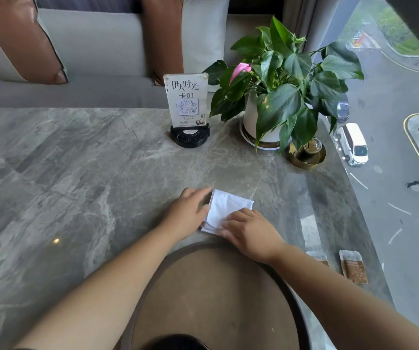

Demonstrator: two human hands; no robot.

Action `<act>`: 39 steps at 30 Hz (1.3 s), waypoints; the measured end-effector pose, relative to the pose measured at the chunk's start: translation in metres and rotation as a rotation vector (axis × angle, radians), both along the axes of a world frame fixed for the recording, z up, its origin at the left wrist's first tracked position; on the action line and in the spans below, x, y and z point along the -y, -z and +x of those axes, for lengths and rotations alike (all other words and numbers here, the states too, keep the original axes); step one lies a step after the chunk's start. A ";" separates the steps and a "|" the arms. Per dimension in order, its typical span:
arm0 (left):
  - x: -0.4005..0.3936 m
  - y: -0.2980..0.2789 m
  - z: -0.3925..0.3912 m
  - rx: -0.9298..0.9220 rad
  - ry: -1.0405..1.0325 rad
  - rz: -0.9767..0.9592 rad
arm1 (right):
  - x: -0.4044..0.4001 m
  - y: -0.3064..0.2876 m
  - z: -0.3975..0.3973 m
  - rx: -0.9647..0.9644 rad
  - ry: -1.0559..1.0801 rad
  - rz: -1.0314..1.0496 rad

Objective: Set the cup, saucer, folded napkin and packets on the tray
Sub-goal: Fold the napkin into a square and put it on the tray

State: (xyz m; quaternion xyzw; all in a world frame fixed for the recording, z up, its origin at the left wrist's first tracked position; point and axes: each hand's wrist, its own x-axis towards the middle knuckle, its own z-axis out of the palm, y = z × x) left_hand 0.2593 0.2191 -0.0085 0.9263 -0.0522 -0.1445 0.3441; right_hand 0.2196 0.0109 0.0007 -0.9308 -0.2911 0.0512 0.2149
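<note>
A white folded napkin [224, 207] lies on the grey marble table just beyond the round brown tray [213, 294]. My left hand [187, 210] rests flat against the napkin's left edge, fingers touching it. My right hand [251, 232] presses down on the napkin's near right corner. Two brown-and-white packets [353, 266] lie on the table to the right of my right forearm; one is partly hidden by the arm. A dark round object [175, 343] shows at the tray's near edge. No cup or saucer can be made out.
A table sign [188, 97] on a black base stands at the back centre. A potted plant [274, 92] in a white pot and a gold dish with a glass jar [308, 152] stand at the back right. The table's right edge meets a window.
</note>
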 end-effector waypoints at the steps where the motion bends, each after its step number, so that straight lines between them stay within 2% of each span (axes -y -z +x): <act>1: -0.001 0.003 -0.002 0.071 0.102 0.080 | 0.004 -0.001 0.001 -0.023 0.004 0.050; 3: -0.004 0.008 -0.004 0.135 0.222 0.204 | 0.010 0.000 0.004 -0.011 0.148 0.159; 5: -0.010 0.014 -0.005 0.169 0.280 0.315 | 0.015 0.004 0.011 -0.009 0.477 0.190; 7: -0.016 0.018 -0.005 0.194 0.323 0.390 | 0.016 0.004 0.021 -0.170 0.753 0.121; 9: -0.018 0.019 -0.004 0.205 0.347 0.418 | 0.013 0.002 0.033 -0.435 0.838 0.085; 12: -0.017 0.022 -0.006 0.226 0.386 0.435 | 0.008 -0.003 0.045 -0.690 0.878 0.240; 16: -0.022 0.025 -0.007 0.184 0.382 0.376 | 0.006 -0.008 0.044 -0.806 0.898 0.486; 18: -0.022 0.020 -0.006 0.121 0.325 0.198 | 0.009 -0.013 0.042 -0.800 0.854 0.674; 23: -0.005 -0.020 -0.004 -0.060 -0.162 -0.402 | 0.025 -0.045 0.035 -0.700 0.656 0.877; 25: 0.007 -0.040 -0.004 -0.193 -0.189 -0.561 | 0.032 -0.060 0.029 -0.706 0.603 0.939; 28: 0.023 -0.063 -0.012 -0.286 -0.119 -0.605 | 0.039 -0.082 0.014 -0.724 0.566 0.973; 32: 0.041 -0.082 -0.043 -0.250 -0.072 -0.653 | 0.051 -0.094 -0.025 -0.713 0.622 1.054; 34: 0.048 -0.092 -0.063 -0.241 -0.109 -0.671 | 0.059 -0.096 -0.052 -0.788 0.652 1.078; 37: 0.056 -0.094 -0.099 -0.270 -0.171 -0.691 | 0.068 -0.094 -0.100 -0.920 0.687 0.983; 39: 0.060 -0.092 -0.126 -0.302 -0.179 -0.687 | 0.072 -0.092 -0.129 -0.916 0.748 0.930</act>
